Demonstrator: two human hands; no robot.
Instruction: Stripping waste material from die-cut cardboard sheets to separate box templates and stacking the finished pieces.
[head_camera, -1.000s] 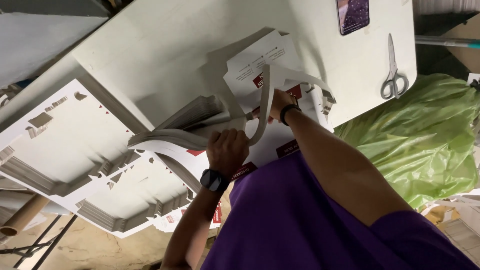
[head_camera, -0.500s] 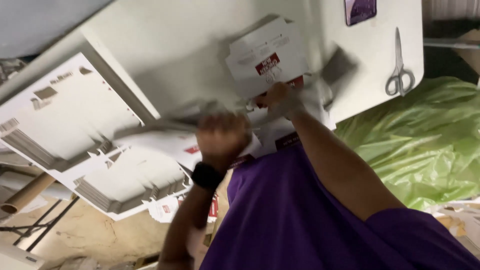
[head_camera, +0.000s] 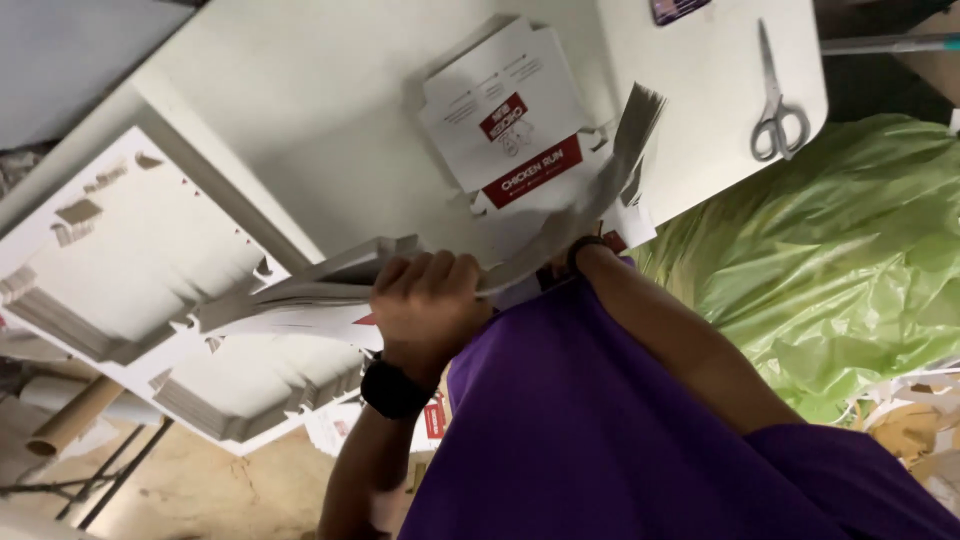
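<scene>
My left hand (head_camera: 425, 300), with a black watch on its wrist, is closed around a thick stack of flat white box blanks (head_camera: 320, 285), close to my purple shirt. The stack bends and rises to the right, its far end (head_camera: 635, 120) fanned out above the table. My right hand (head_camera: 560, 268) is under the stack by its dark wristband. Only its heel and wrist show, and it seems to grip the stack from below. A flat white box blank with red printed panels (head_camera: 510, 125) lies on the white table (head_camera: 300, 100) just beyond the stack.
Scissors (head_camera: 778, 110) and a phone (head_camera: 680, 8) lie at the table's right end. More piles of white blanks (head_camera: 120, 260) sit to the left and lower left (head_camera: 250, 390). A green plastic bag (head_camera: 840, 260) fills the right side. A cardboard tube (head_camera: 75, 415) lies on the floor.
The stack, curled upward between both hands a second ago, has been pulled down and towards my body. The printed blank on the table is now uncovered. My left hand has moved lower.
</scene>
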